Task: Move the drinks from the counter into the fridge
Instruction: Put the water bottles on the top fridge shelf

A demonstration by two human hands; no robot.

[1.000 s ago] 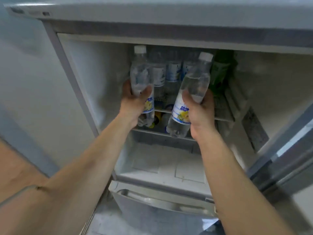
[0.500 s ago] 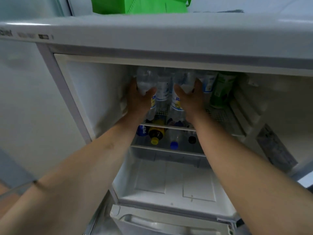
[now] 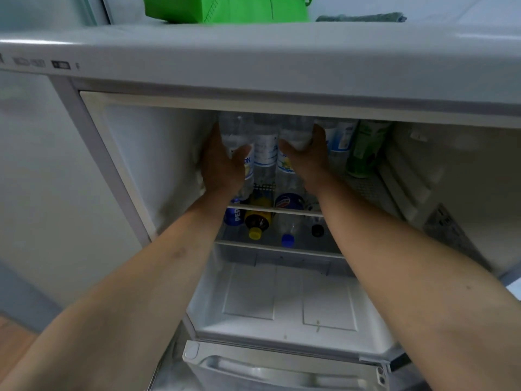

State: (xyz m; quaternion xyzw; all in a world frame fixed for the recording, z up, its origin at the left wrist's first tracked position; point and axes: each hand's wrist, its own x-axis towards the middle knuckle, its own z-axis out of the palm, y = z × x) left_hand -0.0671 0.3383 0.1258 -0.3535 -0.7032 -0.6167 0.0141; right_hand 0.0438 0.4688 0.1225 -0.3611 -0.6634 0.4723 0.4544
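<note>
Placing step: left hand and right hand each grip clear plastic bottle on fridge's upper wire shelf, left-centre. Next: seat upright, release.

A second ago both bottles were held out in front of the fridge opening, the right one tilted toward 1 o'clock. Now the left hand has its clear bottle upright on the top shelf, at about 11 o'clock in the compartment. The right hand has brought its lemon-label bottle upright too, just beside the bottles already standing there. Both arms reach deeper in, and the bottle caps are now hidden behind the upper edge of the opening.
</note>
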